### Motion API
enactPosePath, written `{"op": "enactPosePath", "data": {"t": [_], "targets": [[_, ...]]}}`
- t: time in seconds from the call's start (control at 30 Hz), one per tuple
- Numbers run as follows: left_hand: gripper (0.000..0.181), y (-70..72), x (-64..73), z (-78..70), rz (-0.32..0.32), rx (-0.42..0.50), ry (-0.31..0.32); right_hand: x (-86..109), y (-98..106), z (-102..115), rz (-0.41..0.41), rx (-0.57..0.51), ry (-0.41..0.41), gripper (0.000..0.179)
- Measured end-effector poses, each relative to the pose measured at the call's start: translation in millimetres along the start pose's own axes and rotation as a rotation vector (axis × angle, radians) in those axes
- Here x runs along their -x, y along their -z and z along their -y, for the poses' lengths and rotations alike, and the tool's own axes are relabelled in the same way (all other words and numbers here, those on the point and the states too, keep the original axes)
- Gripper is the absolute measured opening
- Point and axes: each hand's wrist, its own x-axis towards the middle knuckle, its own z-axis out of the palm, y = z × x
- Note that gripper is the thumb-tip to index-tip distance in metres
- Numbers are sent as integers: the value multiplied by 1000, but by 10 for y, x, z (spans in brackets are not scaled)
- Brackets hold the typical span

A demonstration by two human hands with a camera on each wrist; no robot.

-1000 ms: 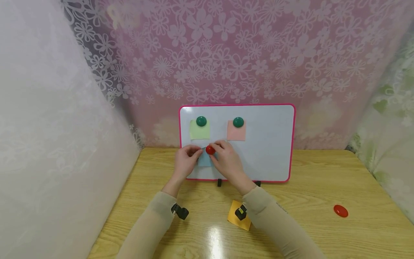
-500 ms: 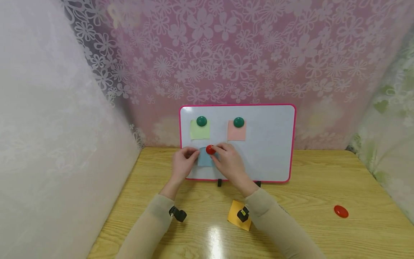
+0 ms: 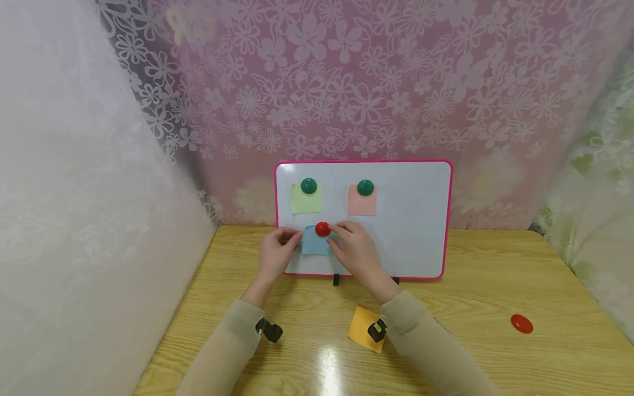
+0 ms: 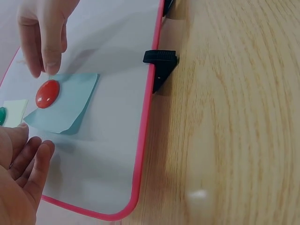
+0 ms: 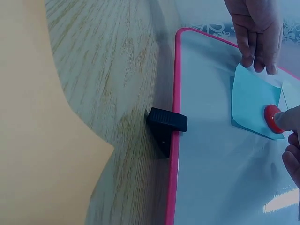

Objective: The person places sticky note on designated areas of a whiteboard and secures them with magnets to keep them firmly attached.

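Observation:
A light blue sticky note (image 3: 315,245) lies on the whiteboard (image 3: 406,231) with a round red magnet (image 3: 322,229) over its upper right part. Its lower edge curls slightly off the board in the left wrist view. My right hand (image 3: 358,247) is at the magnet's right side, index fingertip right at its rim, the fingers loosely bent. On the other side, my left hand (image 3: 278,248) is beside the note's left edge; its thumb tip is close to the note's corner and its fingers (image 4: 40,164) are spread, holding nothing.
Green magnets (image 3: 309,186) hold a light green note (image 3: 306,203) and a pink note (image 3: 362,203) higher on the board. Black feet (image 3: 336,279) support it on the wooden table (image 3: 470,308). An orange note (image 3: 364,330) and another red magnet (image 3: 522,323) lie on the table.
Both hands have drawn apart: the left moved left off the blue note, the right slid slightly right from the red magnet. More of the note and magnet shows.

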Motion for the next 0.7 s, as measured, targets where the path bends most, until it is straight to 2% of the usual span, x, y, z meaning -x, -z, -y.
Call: {"op": "enactPosePath", "data": {"t": [0.33, 0.5, 0.7], "targets": [[14, -8, 88, 22, 13, 52, -7, 96, 97, -55, -37, -35, 51, 29], [13, 8, 168, 37, 24, 57, -5, 185, 178, -99, -25, -59, 38, 30], [10, 30, 250, 38, 42, 71, -47, 305, 289, -176, -57, -88, 68, 34]]}}
